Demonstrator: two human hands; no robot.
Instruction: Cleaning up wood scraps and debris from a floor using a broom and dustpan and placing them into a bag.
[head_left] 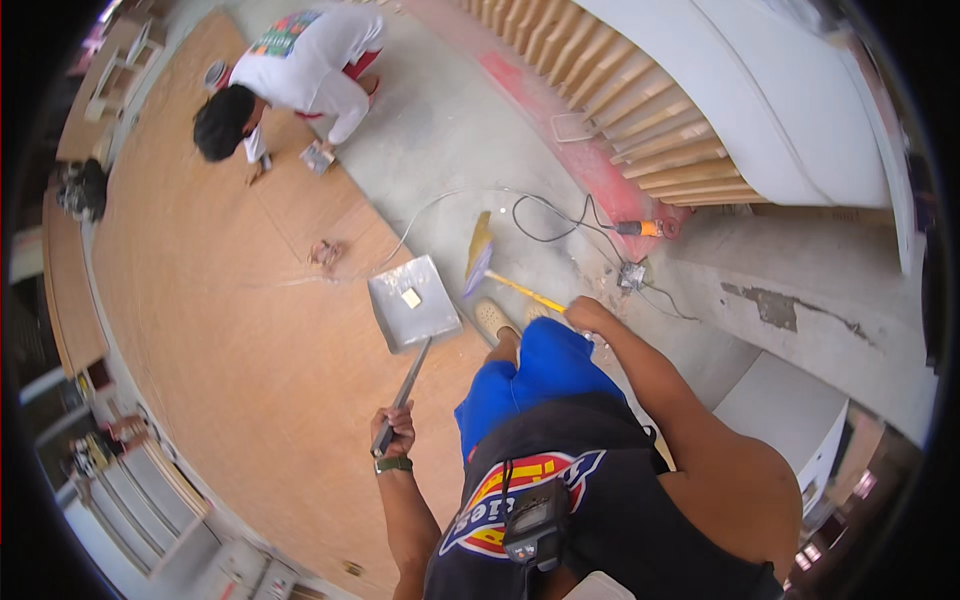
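My left hand (396,430) is wrapped round the long grey handle of a metal dustpan (425,318). The pan's flat tray rests at the edge of a brown wooden sheet (270,400), and a small pale yellowish block (411,297) lies in it. In my right hand (588,315) is the yellow stick of a broom (525,291). The broom's purple head and yellowish bristles are down by the grey floor, just right of the pan and apart from it. My shoes (490,318) are close to the broom head.
At the far left a co-worker (310,65) in white crouches over the wooden sheet, one hand on a small greyish object (317,158). An orange power tool (640,228) with a dark cord lies on the right. Wooden slats (640,110) line the back right. A pale cable crosses the floor.
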